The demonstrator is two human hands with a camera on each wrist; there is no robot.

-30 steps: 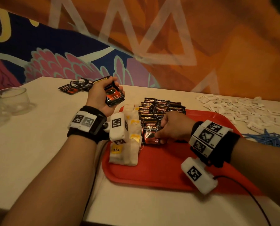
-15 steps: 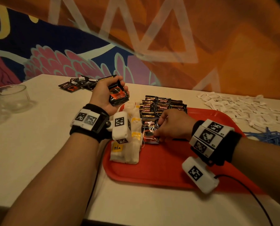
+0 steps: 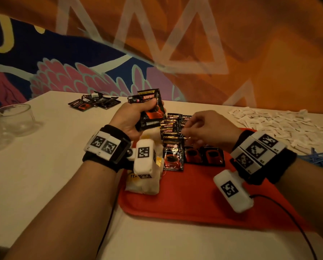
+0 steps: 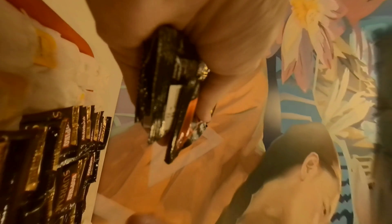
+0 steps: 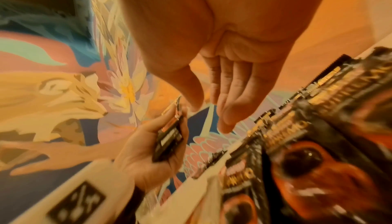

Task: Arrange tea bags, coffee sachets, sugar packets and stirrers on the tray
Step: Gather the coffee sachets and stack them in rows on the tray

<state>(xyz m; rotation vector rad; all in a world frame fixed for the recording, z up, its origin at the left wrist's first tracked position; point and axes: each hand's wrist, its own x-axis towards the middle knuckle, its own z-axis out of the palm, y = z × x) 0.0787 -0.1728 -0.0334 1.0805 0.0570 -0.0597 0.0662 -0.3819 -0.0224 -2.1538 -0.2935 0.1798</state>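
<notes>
**Left hand holds sachets above the tray**

The left hand [image 3: 130,119] is raised over the red plastic tray [image 3: 185,199], its grip curled around a small stack of black foil coffee sachets [image 3: 151,109], long axis near upright. The right hand [image 3: 209,128] hovers just beside, fingers loose and empty.

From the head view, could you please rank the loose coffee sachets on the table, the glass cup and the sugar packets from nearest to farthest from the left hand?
1. Loose coffee sachets: on the table just beyond and left of the left hand.
2. Glass cup: far left.
3. Sugar packets: far right, across the tray.
</notes>
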